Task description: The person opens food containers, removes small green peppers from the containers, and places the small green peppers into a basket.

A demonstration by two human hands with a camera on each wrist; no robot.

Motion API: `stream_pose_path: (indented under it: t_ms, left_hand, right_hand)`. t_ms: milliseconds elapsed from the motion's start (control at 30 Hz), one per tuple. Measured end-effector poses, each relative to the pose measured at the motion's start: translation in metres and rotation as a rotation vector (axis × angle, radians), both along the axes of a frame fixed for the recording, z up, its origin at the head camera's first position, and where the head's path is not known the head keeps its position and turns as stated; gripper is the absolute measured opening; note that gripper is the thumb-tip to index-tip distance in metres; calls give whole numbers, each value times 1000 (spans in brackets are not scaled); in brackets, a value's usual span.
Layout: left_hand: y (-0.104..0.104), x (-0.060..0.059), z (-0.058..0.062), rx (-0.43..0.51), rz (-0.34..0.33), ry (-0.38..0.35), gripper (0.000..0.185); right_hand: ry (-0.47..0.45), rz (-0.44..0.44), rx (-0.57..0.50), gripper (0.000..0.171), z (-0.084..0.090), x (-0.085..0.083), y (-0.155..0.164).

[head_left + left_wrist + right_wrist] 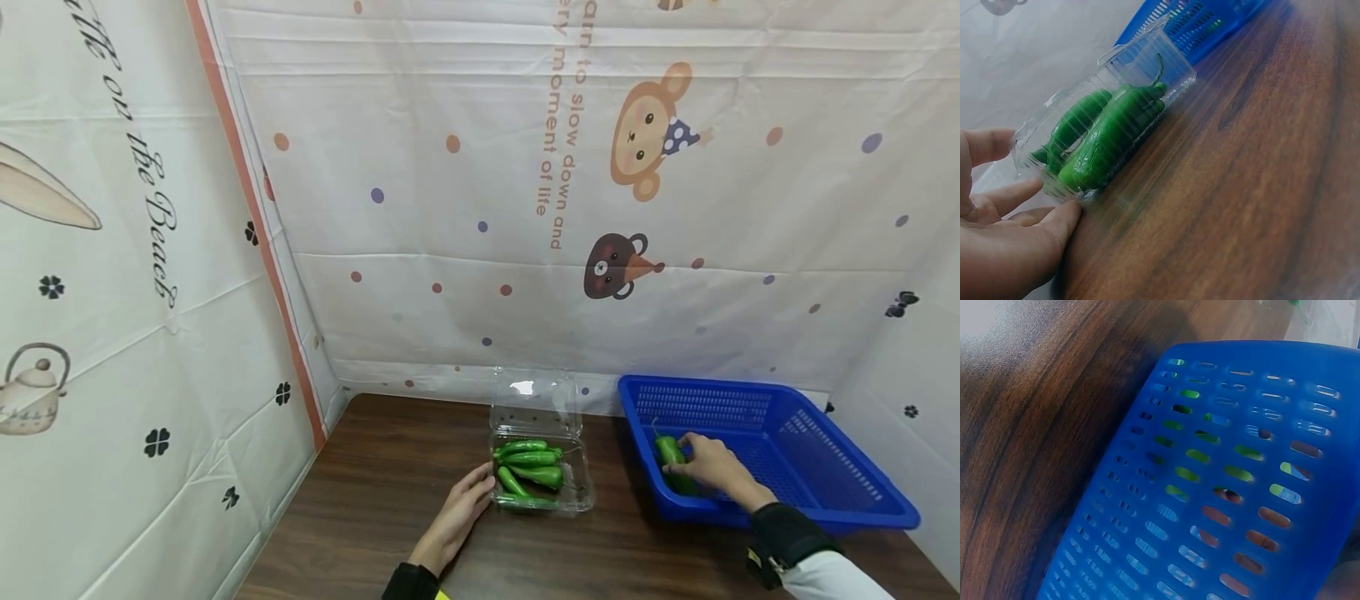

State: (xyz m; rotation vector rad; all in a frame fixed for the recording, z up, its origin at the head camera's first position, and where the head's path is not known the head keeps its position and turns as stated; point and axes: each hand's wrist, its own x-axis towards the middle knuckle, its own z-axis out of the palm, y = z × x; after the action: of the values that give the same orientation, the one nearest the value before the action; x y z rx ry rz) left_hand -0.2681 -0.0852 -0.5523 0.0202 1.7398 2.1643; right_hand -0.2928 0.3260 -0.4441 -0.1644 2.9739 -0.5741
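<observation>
A clear plastic clamshell box (582,497) stands open on the wooden table, its lid (536,398) tipped up at the back. Several green peppers (531,467) lie in it. My left hand (478,485) rests on the table with straight fingers touching the box's left side; in the left wrist view the hand (1016,240) lies against the box (1169,59) and its peppers (1110,134). To the right, my right hand (693,467) reaches into a blue basket (825,471) and grips a green pepper (668,450) lying in it. The right wrist view shows only the basket wall (1241,456), green showing through its slots.
The table (375,500) is brown wood, closed in by printed cloth walls (525,208) on the left, back and right. The basket stands close to the right wall, with a narrow gap between it and the box.
</observation>
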Motion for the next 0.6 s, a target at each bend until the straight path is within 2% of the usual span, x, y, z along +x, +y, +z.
stream_pose_path:
  t_ms: [200,600]
  left_hand:
    - [0,0,0,-2,-5,-15,70]
    - [0,-1,-1,4,13,-16,73]
  right_hand:
    - [10,4,34,52,0,2,3]
    - [1,-25,-36,47,12,6,11]
